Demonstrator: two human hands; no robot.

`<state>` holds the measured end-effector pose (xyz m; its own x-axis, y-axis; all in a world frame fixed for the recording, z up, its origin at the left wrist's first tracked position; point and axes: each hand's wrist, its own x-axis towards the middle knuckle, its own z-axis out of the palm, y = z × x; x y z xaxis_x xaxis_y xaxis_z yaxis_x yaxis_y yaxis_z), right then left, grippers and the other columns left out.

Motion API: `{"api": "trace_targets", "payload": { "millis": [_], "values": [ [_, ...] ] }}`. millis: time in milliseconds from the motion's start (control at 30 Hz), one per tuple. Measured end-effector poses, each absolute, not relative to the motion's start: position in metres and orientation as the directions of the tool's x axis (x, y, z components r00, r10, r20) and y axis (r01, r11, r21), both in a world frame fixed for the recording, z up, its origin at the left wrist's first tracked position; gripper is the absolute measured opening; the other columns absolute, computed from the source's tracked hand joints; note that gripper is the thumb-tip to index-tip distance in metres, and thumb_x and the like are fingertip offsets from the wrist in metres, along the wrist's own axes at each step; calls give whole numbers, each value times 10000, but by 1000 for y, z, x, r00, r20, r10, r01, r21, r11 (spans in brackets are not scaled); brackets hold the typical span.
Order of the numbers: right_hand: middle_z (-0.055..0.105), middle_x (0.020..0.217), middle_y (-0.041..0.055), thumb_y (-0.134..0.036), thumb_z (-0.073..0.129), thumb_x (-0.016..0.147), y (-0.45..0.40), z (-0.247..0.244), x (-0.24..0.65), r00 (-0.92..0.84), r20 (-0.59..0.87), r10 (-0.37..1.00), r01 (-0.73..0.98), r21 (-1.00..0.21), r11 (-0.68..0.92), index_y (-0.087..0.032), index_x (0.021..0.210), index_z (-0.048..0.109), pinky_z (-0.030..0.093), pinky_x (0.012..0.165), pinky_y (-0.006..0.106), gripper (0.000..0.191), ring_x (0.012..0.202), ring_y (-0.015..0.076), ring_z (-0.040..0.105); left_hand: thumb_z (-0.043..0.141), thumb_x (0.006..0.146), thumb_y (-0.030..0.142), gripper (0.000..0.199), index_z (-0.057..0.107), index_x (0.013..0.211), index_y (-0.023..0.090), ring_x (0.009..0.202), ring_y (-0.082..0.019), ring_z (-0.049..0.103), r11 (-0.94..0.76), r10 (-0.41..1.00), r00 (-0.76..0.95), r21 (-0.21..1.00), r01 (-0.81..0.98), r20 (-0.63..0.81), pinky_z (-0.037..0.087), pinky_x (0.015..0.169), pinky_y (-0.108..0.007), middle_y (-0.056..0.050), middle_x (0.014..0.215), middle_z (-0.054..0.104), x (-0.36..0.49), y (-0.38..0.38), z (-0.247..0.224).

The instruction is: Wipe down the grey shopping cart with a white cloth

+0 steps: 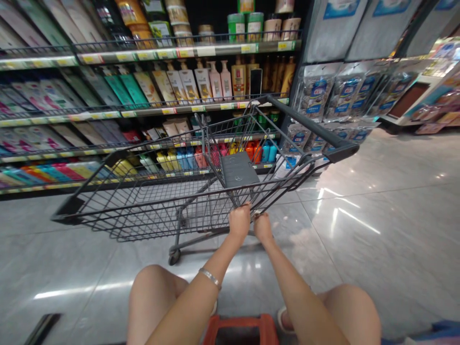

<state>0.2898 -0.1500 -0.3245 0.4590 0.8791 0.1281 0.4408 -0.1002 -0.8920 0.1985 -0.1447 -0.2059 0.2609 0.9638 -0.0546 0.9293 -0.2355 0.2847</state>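
A dark grey wire shopping cart [143, 211] stands sideways across the middle of the view, its handle [305, 120] at the right and a grey child-seat panel [239, 170] near its centre. My left hand [239, 221], with a silver bracelet on the wrist, is closed round the wires on the near side of the cart. Just to its right, my right hand [263, 226] is closed on the lower wires by the cart's rear corner. Both sets of fingertips are partly hidden.
Shelves [143, 112] of bottles and jars stand behind the cart. Packaged goods [316, 91] hang at the right. A red plastic stool or basket edge [240, 322] lies between my knees, and a dark object [43, 328] is at the lower left on the tiled floor [359, 230].
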Motion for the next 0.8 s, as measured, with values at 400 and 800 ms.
{"api": "trace_targets", "payload": {
  "millis": [400,800],
  "values": [
    [597,1044,58,-375,517,922,-194,-259,326,665,198,720,391,-914,-110,-154,1010,597,483,876,408,251,956,182,585,557,892,387,301,588,1093,164,923,-164,621,-198,965,240,311,930,-102,541,807,-376,-55,1065,631,200,-146,-202],
    [541,1024,90,-264,430,866,-170,-183,297,790,491,368,469,-870,154,-181,1051,530,400,934,379,225,1037,213,509,560,891,382,302,586,1101,166,932,-166,621,-165,967,221,354,920,-125,542,812,-377,-56,1076,629,201,-153,-198]
  ]
}}
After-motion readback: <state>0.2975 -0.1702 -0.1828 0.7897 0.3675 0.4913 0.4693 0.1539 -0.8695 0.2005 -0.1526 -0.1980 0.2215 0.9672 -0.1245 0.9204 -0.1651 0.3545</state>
